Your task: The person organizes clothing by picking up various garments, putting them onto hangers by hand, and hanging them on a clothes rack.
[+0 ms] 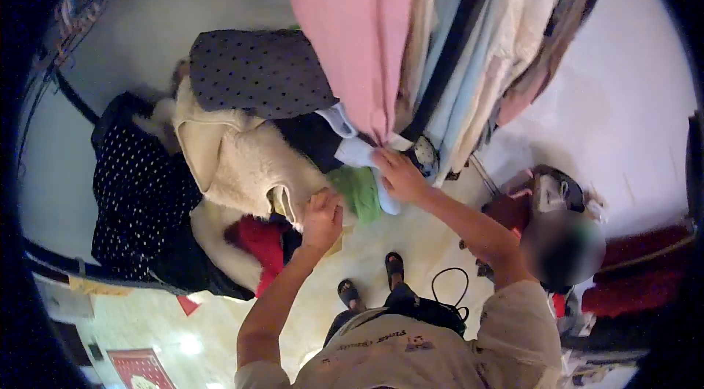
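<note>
My left hand (323,220) has its fingers curled closed at the edge of a cream fleecy garment (253,162), which lies on a heap of clothes. My right hand (400,175) is closed around part of a light blue cloth (357,153), just under the tip of a hanging pink garment (359,30). Between the two hands a green cloth (356,192) hangs down. Behind the fleece lies a dark grey dotted garment (260,74). A red cloth (260,246) shows below the fleece, left of my left hand.
More clothes (506,37) in pale blue, white and brown hang at the upper right. A black garment with white dots (139,191) drapes on the left. Hangers (88,0) are at the upper left. Bags (546,195) and a black cable (451,290) are to the right.
</note>
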Demonstrator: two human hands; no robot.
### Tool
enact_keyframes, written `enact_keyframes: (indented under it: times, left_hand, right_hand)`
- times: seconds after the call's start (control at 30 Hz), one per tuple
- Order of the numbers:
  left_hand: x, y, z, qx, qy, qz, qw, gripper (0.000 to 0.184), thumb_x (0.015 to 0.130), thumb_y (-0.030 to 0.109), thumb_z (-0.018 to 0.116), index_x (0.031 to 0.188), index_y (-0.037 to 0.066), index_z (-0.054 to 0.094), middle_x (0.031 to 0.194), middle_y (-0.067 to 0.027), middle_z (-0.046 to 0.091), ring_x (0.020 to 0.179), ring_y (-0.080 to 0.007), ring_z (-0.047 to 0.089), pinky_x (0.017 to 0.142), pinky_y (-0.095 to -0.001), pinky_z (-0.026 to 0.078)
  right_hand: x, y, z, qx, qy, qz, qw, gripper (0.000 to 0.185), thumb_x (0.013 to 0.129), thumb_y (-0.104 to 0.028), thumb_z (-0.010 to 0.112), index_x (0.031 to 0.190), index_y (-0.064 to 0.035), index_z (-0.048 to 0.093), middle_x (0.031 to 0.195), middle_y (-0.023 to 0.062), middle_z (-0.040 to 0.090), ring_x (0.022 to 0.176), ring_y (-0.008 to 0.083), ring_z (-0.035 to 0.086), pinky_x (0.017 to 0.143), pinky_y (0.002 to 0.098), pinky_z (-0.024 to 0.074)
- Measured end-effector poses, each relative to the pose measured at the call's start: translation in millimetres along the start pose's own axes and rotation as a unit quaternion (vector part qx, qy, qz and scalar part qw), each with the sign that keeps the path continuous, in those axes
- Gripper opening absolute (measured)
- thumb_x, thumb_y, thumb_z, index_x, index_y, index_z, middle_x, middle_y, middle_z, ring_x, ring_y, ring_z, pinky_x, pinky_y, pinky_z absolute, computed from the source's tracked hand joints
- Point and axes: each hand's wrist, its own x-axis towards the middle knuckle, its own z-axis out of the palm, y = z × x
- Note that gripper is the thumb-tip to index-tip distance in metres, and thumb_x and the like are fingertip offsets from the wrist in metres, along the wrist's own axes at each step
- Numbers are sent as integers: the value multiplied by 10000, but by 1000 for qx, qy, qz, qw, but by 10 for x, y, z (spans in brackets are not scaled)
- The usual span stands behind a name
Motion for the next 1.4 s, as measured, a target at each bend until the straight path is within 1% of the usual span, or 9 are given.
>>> enact_keyframes:
  times: [0.27, 0.3, 0.33, 0.37, 0.43, 0.63, 0.83, 1.13, 1.4]
  left_hand:
    - [-871, -23, 464, -75, -119, 8, 990, 179, 801, -15, 511, 959, 2, 593, 936, -205, 599, 920, -370, 561, 832, -436, 451]
    - [-1051, -9, 466, -202, -125, -79, 968, 160, 838, 4, 484, 957, -10, 590, 916, -205, 599, 895, -376, 561, 796, -437, 455]
    - [-1224, 23, 506, -137, -138, -134, 972, 121, 865, 24, 480, 916, -15, 582, 856, -194, 588, 839, -371, 558, 732, -440, 446]
    - [-1297, 68, 478, -161, -85, -76, 980, 139, 894, 74, 481, 839, -23, 564, 769, -176, 554, 729, -360, 537, 660, -430, 428]
    - [-1653, -32, 641, -166, -154, -156, 961, 179, 879, 121, 503, 769, -18, 530, 681, -140, 547, 633, -313, 519, 607, -365, 430]
    - [-2011, 529, 1102, -300, -269, -268, 875, 184, 867, 116, 495, 733, -11, 504, 675, -98, 591, 627, -154, 542, 615, -299, 444]
    - [-1586, 2135, 1775, -340, -350, -148, 860, 204, 887, 129, 503, 742, -15, 511, 659, -71, 576, 634, -125, 528, 612, -263, 434]
    - [-1829, 3059, 2519, -244, -485, -69, 837, 239, 890, 192, 527, 771, -13, 554, 654, -117, 581, 585, -164, 520, 577, -313, 436]
    - [-1473, 3157, 3366, -284, -548, -75, 783, 218, 884, 183, 529, 809, -17, 572, 694, -133, 617, 644, -212, 608, 619, -317, 472]
  right_hand:
    - [-2651, -141, -61, 10, -248, 214, 945, 379, 813, -110, 558, 1188, -88, 506, 1199, 131, 530, 1096, 325, 524, 888, 444, 445]
    - [-3060, -118, 10, 29, -246, 251, 936, 360, 822, -121, 552, 1179, -86, 514, 1178, 136, 545, 1070, 329, 541, 872, 444, 455]
    - [-3431, -185, -5, 49, -241, 286, 926, 343, 830, -131, 546, 1169, -85, 523, 1156, 141, 560, 1043, 333, 558, 855, 445, 465]
    - [-3627, -284, -55, 58, -276, 330, 901, 335, 837, -141, 541, 1167, -85, 529, 1134, 147, 571, 1027, 337, 566, 846, 444, 468]
    - [-3943, -423, -210, 85, -343, 395, 848, 321, 851, -160, 530, 1163, -85, 540, 1089, 158, 594, 995, 346, 581, 828, 442, 476]
    - [-5242, -626, -306, 153, -301, 526, 781, 336, 851, -199, 540, 1170, -93, 550, 1068, 168, 607, 1002, 348, 579, 843, 443, 471]
    - [-6539, -722, -597, 131, -241, 602, 750, 358, 830, -200, 550, 1169, -86, 536, 1109, 172, 586, 1061, 343, 550, 858, 452, 464]
    - [-7506, -782, -898, 213, -198, 716, 634, 350, 868, -236, 536, 1194, -108, 528, 1165, 155, 579, 1112, 342, 526, 925, 454, 439]
    - [-7730, -60, -986, 228, 5, 675, 702, 284, 864, -247, 543, 1062, -45, 568, 1023, 182, 630, 983, 343, 598, 867, 428, 477]
